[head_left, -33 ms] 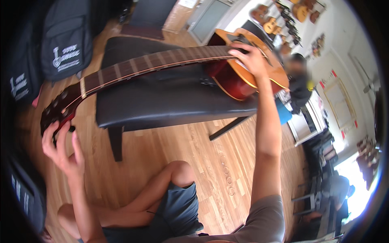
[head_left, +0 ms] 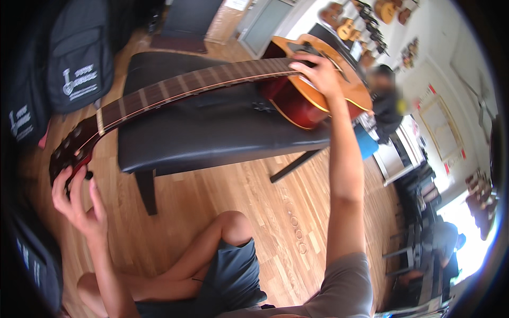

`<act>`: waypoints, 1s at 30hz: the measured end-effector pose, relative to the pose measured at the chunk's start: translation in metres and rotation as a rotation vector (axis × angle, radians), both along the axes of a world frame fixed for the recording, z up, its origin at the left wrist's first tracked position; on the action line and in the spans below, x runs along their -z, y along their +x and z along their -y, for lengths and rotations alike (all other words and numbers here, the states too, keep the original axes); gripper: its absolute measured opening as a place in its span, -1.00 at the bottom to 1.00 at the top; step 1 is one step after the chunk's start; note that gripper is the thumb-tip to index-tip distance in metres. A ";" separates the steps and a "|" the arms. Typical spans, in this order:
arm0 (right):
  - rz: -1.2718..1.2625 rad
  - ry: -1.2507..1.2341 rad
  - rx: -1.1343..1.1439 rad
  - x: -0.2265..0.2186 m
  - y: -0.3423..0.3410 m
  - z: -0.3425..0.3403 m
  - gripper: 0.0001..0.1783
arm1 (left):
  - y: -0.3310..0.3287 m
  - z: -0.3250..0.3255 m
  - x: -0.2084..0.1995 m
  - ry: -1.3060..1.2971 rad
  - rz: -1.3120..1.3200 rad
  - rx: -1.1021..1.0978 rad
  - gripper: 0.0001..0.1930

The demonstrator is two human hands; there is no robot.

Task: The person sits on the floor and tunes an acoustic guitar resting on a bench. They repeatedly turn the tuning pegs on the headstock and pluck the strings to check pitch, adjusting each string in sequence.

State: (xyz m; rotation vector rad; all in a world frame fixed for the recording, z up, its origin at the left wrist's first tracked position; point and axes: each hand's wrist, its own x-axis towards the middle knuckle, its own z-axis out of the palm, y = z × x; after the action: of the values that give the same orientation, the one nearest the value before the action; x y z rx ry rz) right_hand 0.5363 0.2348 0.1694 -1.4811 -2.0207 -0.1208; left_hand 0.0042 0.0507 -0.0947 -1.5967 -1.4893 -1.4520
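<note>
An acoustic guitar [head_left: 350, 79] with a sunburst body lies across a black padded bench [head_left: 212, 143]. Its long dark neck [head_left: 180, 87] stretches left past the bench end, and a copper-coloured string runs along the near edge. At the headstock [head_left: 71, 143], my left hand [head_left: 85, 209] has its fingers curled and its thumb against a black tuning peg [head_left: 89, 175]; the exact contact is partly hidden. Over on the body, my right hand [head_left: 321, 77] lies across the end of the fingerboard. Its thumb and forefinger are apart near the string, and the other fingers are partly hidden.
Black gig bags [head_left: 79, 58] stand at the left. My bent leg [head_left: 217, 244] is below the bench, on the wooden floor [head_left: 281, 228]. To the right are a person in dark clothes [head_left: 387, 106] and another, seated person [head_left: 442, 244]. Guitars [head_left: 347, 29] hang on the far wall.
The view has shifted a little, so the guitar, the bench and both hands sit slightly further left. Both hands keep their places on the guitar.
</note>
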 end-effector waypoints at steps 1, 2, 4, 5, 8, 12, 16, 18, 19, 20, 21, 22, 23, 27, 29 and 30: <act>0.007 0.046 -0.064 -0.001 0.000 -0.004 -0.38 | -0.001 0.001 0.001 0.001 -0.001 -0.011 -0.68; -0.009 0.047 -0.083 0.000 -0.004 -0.003 -0.37 | -0.002 0.001 0.001 -0.004 -0.005 -0.029 -0.69; -0.001 0.061 -0.061 0.000 -0.005 0.004 -0.36 | -0.002 0.000 0.004 -0.007 -0.022 -0.034 -0.70; -0.010 0.075 -0.058 0.000 -0.003 0.006 -0.35 | -0.002 -0.002 0.005 -0.004 -0.020 -0.029 -0.70; -0.031 0.111 -0.055 0.000 0.002 0.010 -0.33 | -0.001 -0.004 0.006 -0.002 -0.028 -0.027 -0.70; -0.024 0.152 -0.039 -0.002 -0.005 0.017 -0.31 | -0.003 -0.004 0.006 0.000 -0.040 -0.032 -0.70; -0.004 0.162 -0.033 -0.002 -0.008 0.019 -0.32 | -0.004 -0.004 0.008 -0.006 -0.036 -0.033 -0.70; -0.011 0.160 -0.045 -0.002 -0.007 0.018 -0.33 | -0.004 -0.004 0.008 -0.009 -0.034 -0.034 -0.70; -0.015 0.157 -0.052 -0.002 -0.006 0.017 -0.33 | -0.004 -0.004 0.008 -0.012 -0.033 -0.036 -0.70; -0.014 0.165 -0.052 -0.001 -0.006 0.017 -0.33 | -0.004 -0.004 0.008 -0.012 -0.032 -0.034 -0.71; -0.014 0.172 -0.052 -0.002 -0.005 0.017 -0.33 | -0.003 -0.003 0.007 -0.012 -0.031 -0.032 -0.71; -0.015 0.179 -0.051 -0.001 -0.004 0.017 -0.33 | -0.003 -0.003 0.007 -0.013 -0.032 -0.031 -0.71; -0.017 0.176 -0.053 0.000 -0.003 0.016 -0.33 | -0.002 -0.003 0.006 -0.012 -0.032 -0.031 -0.71; -0.015 0.182 -0.068 0.000 -0.004 0.015 -0.33 | -0.002 -0.002 0.006 -0.016 -0.028 -0.032 -0.70; -0.008 0.185 -0.070 0.000 -0.004 0.015 -0.33 | -0.002 -0.002 0.006 -0.015 -0.031 -0.033 -0.70; -0.002 0.183 -0.069 0.000 -0.004 0.015 -0.33 | -0.002 -0.002 0.005 -0.010 -0.034 -0.034 -0.70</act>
State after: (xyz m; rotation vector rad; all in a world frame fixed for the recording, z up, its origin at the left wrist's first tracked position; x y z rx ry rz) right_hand 0.5325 0.2199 0.1695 -1.2965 -1.9986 -0.2682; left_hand 0.0025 0.0528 -0.0997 -1.5870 -1.4994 -1.3937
